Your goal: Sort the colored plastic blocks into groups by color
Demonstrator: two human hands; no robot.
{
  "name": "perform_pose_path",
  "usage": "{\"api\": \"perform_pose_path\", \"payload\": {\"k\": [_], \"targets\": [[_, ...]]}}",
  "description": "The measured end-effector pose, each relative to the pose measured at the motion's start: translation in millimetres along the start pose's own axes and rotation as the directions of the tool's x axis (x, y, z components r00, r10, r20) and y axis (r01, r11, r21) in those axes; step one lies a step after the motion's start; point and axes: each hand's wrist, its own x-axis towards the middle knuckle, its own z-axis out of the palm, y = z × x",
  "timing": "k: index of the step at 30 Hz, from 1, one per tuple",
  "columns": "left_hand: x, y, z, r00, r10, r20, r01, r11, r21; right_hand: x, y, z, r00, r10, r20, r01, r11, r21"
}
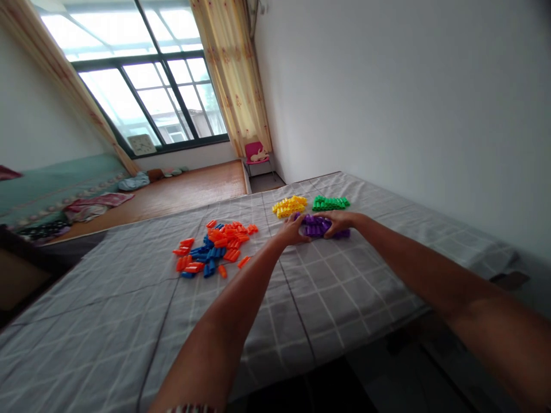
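Observation:
My left hand (295, 230) and my right hand (336, 221) are curved around opposite sides of a pile of purple pieces (317, 228) on the grey checked cloth (318, 275). Both hands have their fingers against the pile. Just behind it lie a yellow pile (290, 206) and, further right, a green pile (330, 203). To the left of my left forearm, orange pieces (230, 234) are mixed with blue pieces (209, 252) in a loose heap, a few lying apart at its edges.
A white wall (408, 115) runs along the right side. Beyond the cloth are a wooden platform (198, 186) with clothes at its left, a pink chair (255, 155) and a window with curtains.

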Motion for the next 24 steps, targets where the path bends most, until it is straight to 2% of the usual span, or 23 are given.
{"api": "perform_pose_path", "payload": {"k": [4,8,10,12,15,19,22,24], "targets": [[-39.3,-26.7,-18.4,0.998,-0.057,-0.020,0.058,0.995,0.080,37.5,-55.7,29.7,0.980,-0.158,-0.117,0.166,0.984,0.060],[-88.2,-53.6,-48.4,0.991,-0.088,-0.097,0.106,0.975,0.197,83.8,-119.2,59.9,0.942,-0.252,-0.222,0.280,0.954,0.104],[-113.5,-68.4,-68.3,0.987,-0.109,-0.119,0.137,0.957,0.254,105.7,-151.8,72.2,0.937,-0.249,-0.244,0.291,0.944,0.155],[-138.4,-83.8,-89.6,0.979,-0.144,-0.144,0.182,0.935,0.306,124.0,-183.7,81.8,0.953,-0.189,-0.237,0.250,0.933,0.260],[-173.0,-107.0,-117.7,0.953,-0.215,-0.212,0.278,0.898,0.342,143.8,-228.7,91.1,0.987,-0.069,-0.145,0.130,0.873,0.470],[-210.4,-137.8,-136.8,0.882,-0.320,-0.347,0.420,0.867,0.269,160.0,-278.4,95.7,0.999,-0.041,-0.018,0.042,0.717,0.696],[-231.0,-162.1,-140.4,0.791,-0.404,-0.459,0.525,0.834,0.170,168.1,-306.1,94.9,0.998,-0.065,0.012,0.028,0.575,0.817],[-242.0,-177.4,-141.5,0.736,-0.440,-0.514,0.570,0.813,0.120,170.6,-319.7,92.1,0.991,-0.133,-0.006,0.069,0.475,0.877]]}}
